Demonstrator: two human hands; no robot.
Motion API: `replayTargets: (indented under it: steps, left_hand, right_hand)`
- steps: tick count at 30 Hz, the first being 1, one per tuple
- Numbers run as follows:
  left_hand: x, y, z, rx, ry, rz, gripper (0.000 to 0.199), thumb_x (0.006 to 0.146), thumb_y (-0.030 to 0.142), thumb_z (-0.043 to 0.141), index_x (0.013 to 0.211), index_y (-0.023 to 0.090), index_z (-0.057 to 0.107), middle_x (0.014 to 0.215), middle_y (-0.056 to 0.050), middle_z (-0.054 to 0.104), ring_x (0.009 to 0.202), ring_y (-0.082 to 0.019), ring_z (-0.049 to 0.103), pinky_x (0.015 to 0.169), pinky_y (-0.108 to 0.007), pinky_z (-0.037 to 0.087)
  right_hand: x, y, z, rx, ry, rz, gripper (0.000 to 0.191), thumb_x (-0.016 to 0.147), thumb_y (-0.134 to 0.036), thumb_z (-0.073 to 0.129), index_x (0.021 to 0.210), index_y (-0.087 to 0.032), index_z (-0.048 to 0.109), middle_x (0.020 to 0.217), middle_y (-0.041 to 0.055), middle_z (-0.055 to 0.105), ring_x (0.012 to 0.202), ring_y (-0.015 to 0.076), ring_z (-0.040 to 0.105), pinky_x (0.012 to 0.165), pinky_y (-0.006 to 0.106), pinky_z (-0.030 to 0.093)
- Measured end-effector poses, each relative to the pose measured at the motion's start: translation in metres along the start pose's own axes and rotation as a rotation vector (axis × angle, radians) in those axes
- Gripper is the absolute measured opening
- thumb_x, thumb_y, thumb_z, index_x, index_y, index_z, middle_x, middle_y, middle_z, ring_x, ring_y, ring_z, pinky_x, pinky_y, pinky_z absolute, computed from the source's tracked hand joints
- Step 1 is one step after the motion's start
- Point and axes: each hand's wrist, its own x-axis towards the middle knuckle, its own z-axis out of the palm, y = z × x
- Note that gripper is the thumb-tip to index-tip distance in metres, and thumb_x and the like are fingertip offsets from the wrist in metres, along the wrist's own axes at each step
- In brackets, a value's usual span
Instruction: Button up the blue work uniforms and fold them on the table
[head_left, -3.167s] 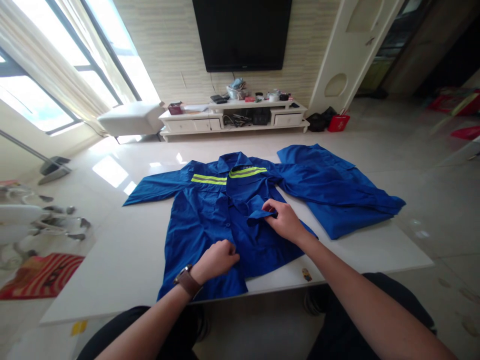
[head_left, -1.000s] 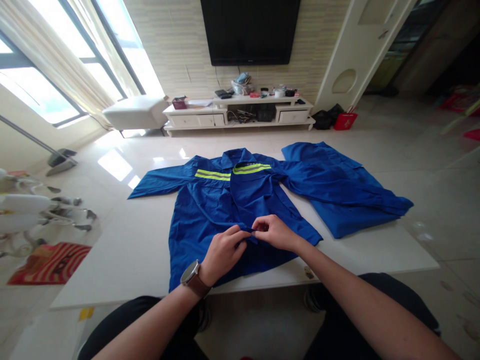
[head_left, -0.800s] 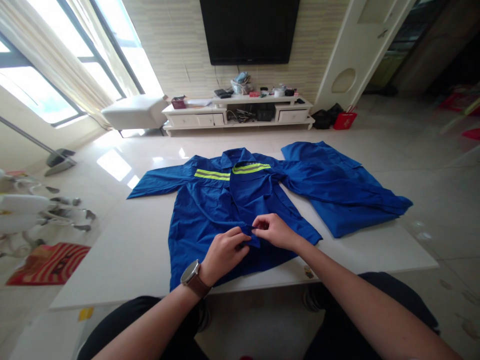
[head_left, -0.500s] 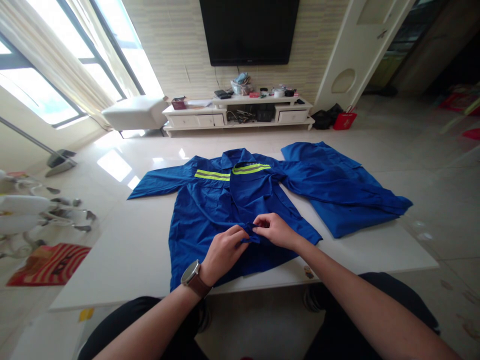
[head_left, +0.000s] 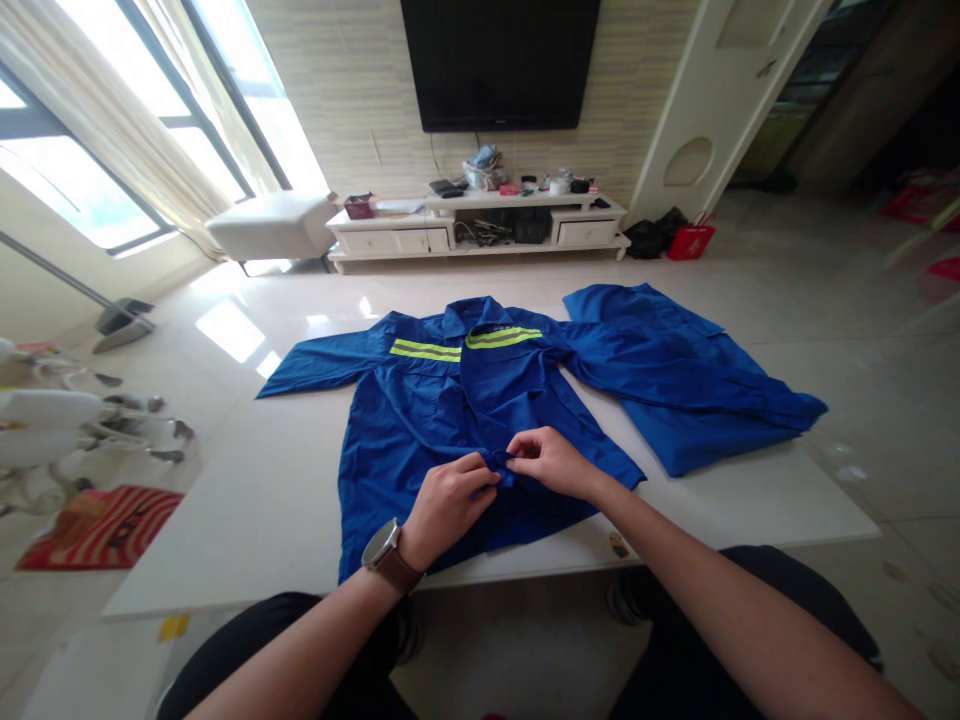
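Observation:
A blue work jacket with yellow-and-grey reflective stripes across the chest lies front side up, its collar pointing away from me. My left hand, with a watch on the wrist, pinches the jacket's front edge low down. Close beside it, my right hand pinches the same edge between thumb and fingers, so the cloth is lifted and bunched between both hands. Any button under the fingertips is too small to make out. The right-hand sleeve lies over a folded blue garment.
The clothes lie on a white table, my knees at its near edge. A low white TV cabinet stands beyond under a television. On the floor at left are a red striped bag and a dustpan.
Both hands stay at almost the same place on the jacket's front edge. The pinched cloth between the fingers has shifted slightly; the rest of the jacket lies as before.

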Motion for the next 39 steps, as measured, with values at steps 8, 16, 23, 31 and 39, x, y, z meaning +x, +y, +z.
replayTargets:
  steps: [8, 16, 23, 31, 39]
  left_hand:
    - [0.0021, 0.0004, -0.0020, 0.095, 0.029, 0.081, 0.026, 0.098, 0.024, 0.058, 0.077, 0.021, 0.073, 0.078, -0.001, 0.067, 0.063, -0.009, 0.059, 0.060, -0.022, 0.041]
    - [0.0055, -0.0048, -0.0071, 0.391, -0.039, 0.329, 0.029, 0.102, 0.021, 0.050, 0.078, 0.019, 0.066, 0.077, 0.000, 0.064, 0.061, -0.010, 0.055, 0.059, -0.025, 0.036]
    - [0.0064, -0.0027, -0.0075, 0.425, -0.034, 0.363, 0.029, 0.102, 0.021, 0.049, 0.078, 0.020, 0.065, 0.078, 0.001, 0.065, 0.060, -0.010, 0.054, 0.058, -0.027, 0.035]
    - [0.0063, -0.0018, -0.0083, 0.401, -0.042, 0.343, 0.032, 0.103, 0.022, 0.048, 0.075, 0.019, 0.064, 0.075, 0.001, 0.064, 0.059, -0.009, 0.054, 0.057, -0.027, 0.035]
    - [0.0063, -0.0024, -0.0084, 0.374, -0.040, 0.326, 0.031, 0.102, 0.021, 0.048, 0.076, 0.020, 0.065, 0.074, 0.001, 0.063, 0.059, -0.009, 0.054, 0.058, -0.026, 0.036]
  right_hand:
    - [-0.0016, 0.0009, 0.0012, 0.010, -0.023, 0.016, 0.014, 0.072, -0.028, 0.070, 0.076, -0.015, 0.074, 0.065, 0.0010, 0.068, 0.061, 0.0134, 0.057, 0.057, 0.023, 0.040]
    - [-0.0003, 0.0012, 0.0009, 0.035, -0.033, 0.053, 0.015, 0.070, -0.028, 0.071, 0.073, -0.014, 0.076, 0.063, 0.0011, 0.068, 0.059, 0.0131, 0.056, 0.056, 0.023, 0.038]
    - [-0.0007, 0.0012, 0.0001, 0.003, -0.006, 0.063, 0.014, 0.069, -0.026, 0.069, 0.073, -0.014, 0.076, 0.061, 0.0007, 0.068, 0.057, 0.0128, 0.056, 0.054, 0.023, 0.037]
    - [-0.0015, 0.0008, 0.0029, -0.036, 0.025, 0.054, 0.013, 0.070, -0.024, 0.068, 0.074, -0.014, 0.076, 0.063, 0.0014, 0.069, 0.058, 0.0133, 0.057, 0.054, 0.022, 0.039]
    - [-0.0030, -0.0014, 0.0042, -0.063, -0.009, 0.020, 0.013, 0.071, -0.022, 0.067, 0.074, -0.015, 0.077, 0.064, 0.0013, 0.070, 0.060, 0.0139, 0.059, 0.056, 0.023, 0.041]
